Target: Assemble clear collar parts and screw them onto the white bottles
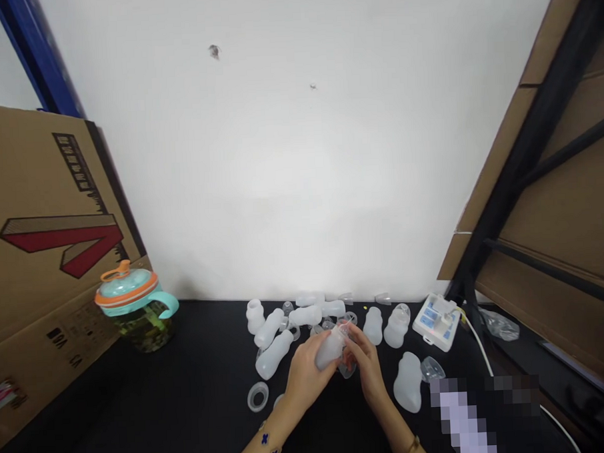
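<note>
My left hand (305,380) grips the body of a frosted plastic baby bottle (330,349). My right hand (368,365) holds a clear plastic part (347,367) against the bottle's neck end, and the fingers hide part of the join. Several more frosted bottles lie around my hands on the black table (208,364), one (274,354) just left of my left hand and one (407,382) right of my right hand. A translucent silicone ring (258,397) lies near my left wrist.
A white electric unit (436,322) with a cable stands at the right, beside a clear funnel-shaped part (432,369). A tumbler with an orange-and-teal lid (129,294) stands at left before a cardboard box (46,217). A black shelf frame (529,156) rises at right. A pixelated patch covers the lower right.
</note>
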